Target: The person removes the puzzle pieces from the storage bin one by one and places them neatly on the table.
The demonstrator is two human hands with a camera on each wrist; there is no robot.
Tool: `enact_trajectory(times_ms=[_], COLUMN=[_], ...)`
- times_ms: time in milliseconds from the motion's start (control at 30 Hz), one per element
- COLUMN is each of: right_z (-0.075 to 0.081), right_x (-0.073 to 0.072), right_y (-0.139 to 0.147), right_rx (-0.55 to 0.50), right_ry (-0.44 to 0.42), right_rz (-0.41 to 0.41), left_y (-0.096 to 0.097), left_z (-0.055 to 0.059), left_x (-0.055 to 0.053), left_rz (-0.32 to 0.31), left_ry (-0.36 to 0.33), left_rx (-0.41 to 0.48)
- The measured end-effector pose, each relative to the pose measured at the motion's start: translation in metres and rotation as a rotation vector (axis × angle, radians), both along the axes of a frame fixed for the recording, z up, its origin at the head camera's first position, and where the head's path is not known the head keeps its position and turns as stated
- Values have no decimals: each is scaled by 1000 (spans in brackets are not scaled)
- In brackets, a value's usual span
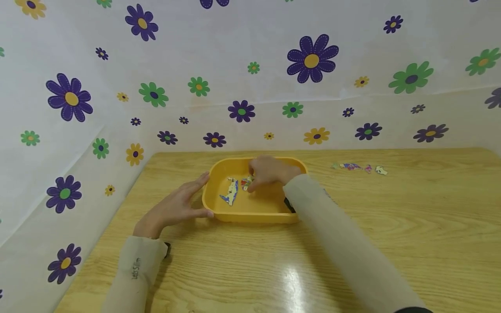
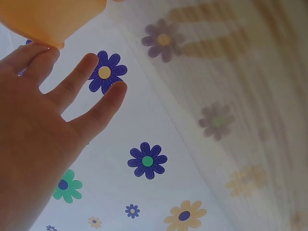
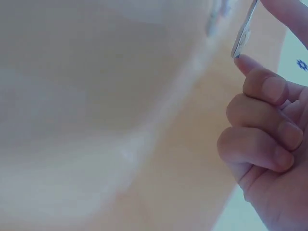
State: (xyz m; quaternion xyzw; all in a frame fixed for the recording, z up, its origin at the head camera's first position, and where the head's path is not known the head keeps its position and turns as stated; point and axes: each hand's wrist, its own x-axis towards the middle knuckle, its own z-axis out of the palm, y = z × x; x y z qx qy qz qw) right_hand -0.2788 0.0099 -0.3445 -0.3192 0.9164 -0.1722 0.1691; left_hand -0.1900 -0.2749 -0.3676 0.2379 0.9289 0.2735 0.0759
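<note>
On the wooden table stands a shallow yellow plastic tray (image 1: pixel 256 216). My left hand (image 1: pixel 178 204) rests against its left side, fingers straight and spread; in the left wrist view the fingertips touch the tray's rim (image 2: pixel 60 44). Inside the tray, my right hand (image 1: pixel 270 171) pinches a thin flat printed cutout (image 1: pixel 245 183) between thumb and index finger. In the right wrist view that cutout (image 3: pixel 243 36) is seen edge-on and the other fingers are curled into the palm. To its left, a cream and blue cutout (image 1: pixel 231 192) lies on the tray floor.
Several small colourful cutouts (image 1: pixel 352 166) lie in a row on the table, right of the tray near the back. A flower-printed white sheet (image 1: pixel 219 52) hangs behind and along the left side. A dark object (image 1: pixel 289 205) shows under the right sleeve.
</note>
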Motion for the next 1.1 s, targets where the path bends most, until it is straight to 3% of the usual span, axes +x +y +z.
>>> enact_trajectory(times_ms=[333,467,1100], right_z=[52,63,55], right_x=[-2,-3,-10], right_y=[26,41,128], right_rx=[-23,-27,-48], right_ry=[67,97,168], right_rz=[-33,-56,-149], left_y=[1,1,1], left_z=[2,3,3], left_x=[0,1,2], left_rz=[1,-1,13], left_ry=[-11,-7,-12], left_rx=[12,13,3])
